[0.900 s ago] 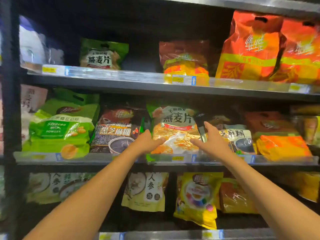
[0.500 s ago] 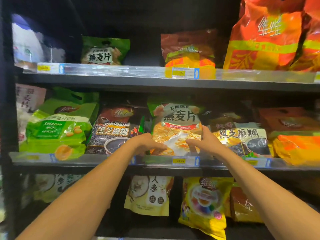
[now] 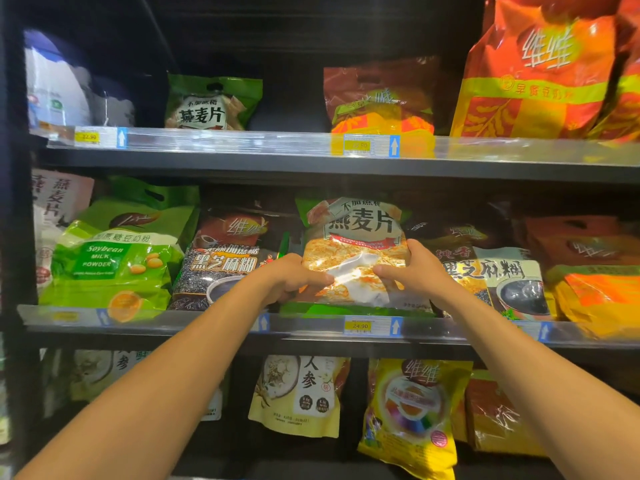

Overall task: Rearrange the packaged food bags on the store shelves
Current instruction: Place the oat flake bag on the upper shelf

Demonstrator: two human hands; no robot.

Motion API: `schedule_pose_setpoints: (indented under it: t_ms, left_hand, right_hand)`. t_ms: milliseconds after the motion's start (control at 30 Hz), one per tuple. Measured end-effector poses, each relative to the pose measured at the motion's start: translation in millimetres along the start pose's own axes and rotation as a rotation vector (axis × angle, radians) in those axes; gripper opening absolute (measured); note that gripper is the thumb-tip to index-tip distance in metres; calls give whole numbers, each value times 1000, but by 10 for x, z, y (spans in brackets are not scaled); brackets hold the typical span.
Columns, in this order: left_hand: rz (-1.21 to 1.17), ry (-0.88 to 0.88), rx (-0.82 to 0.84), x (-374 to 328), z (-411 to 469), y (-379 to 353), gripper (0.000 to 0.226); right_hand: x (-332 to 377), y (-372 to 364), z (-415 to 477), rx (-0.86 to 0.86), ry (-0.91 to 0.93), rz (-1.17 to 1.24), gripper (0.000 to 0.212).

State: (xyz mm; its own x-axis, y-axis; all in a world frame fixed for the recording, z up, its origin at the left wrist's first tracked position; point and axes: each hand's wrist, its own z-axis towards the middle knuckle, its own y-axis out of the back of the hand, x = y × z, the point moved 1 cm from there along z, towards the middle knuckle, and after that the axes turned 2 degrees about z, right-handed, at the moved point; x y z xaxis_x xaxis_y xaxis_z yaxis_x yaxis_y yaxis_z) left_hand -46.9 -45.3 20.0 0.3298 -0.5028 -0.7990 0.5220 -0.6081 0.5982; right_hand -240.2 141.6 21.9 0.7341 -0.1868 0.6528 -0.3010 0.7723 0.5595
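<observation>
An oat flake bag with a green top and a clear window stands in the middle of the middle shelf. My left hand grips its lower left corner and my right hand grips its right side, thumbs across the front. The bag sits slightly raised above the shelf lip. A matching smaller oat flake bag stands on the upper shelf.
A green soybean milk powder bag and a black sesame paste bag lie to the left; another sesame bag and orange bags to the right. Large orange bags fill the upper right. Yellow and cream bags hang below.
Both hands went from reaching at the bag's sides to closing on it. The bag has risen a little and tilted upright; the camera moved closer.
</observation>
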Motion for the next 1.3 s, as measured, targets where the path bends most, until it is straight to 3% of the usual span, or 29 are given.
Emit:
schedule_pose_setpoints:
  t_ms: [67, 233, 467, 633, 733, 800, 1033, 1167, 1300]
  left_hand:
    - [-3, -10, -17, -63, -47, 63, 96]
    - [22, -55, -37, -135, -122, 191, 55]
    - [-28, -84, 23, -86, -360, 236, 45]
    - [-56, -82, 77, 44, -528, 340, 70]
    - [-32, -56, 56, 136, -616, 402, 105]
    - [-20, -67, 62, 210, -659, 443, 116]
    - [-56, -81, 105, 458, -1106, 666, 93]
    - [-58, -99, 78, 626, -1467, 847, 62]
    - [-75, -81, 55, 854, -1800, 1130, 61]
  right_hand:
    - [63, 60, 21, 4, 3, 1, 57]
    - [227, 171, -2, 13, 33, 33, 59]
    - [408, 221, -294, 19, 21, 85, 60]
    - [572, 204, -526, 14, -7, 72, 62]
    - [692, 155, -681, 19, -29, 81, 66]
    - [801, 117, -817, 21, -27, 85, 61]
    - [1191, -78, -1282, 13, -32, 96, 47]
    - [1465, -262, -1530, -3, -16, 92, 44]
    - [1802, -508, -1755, 15, -5, 91, 37]
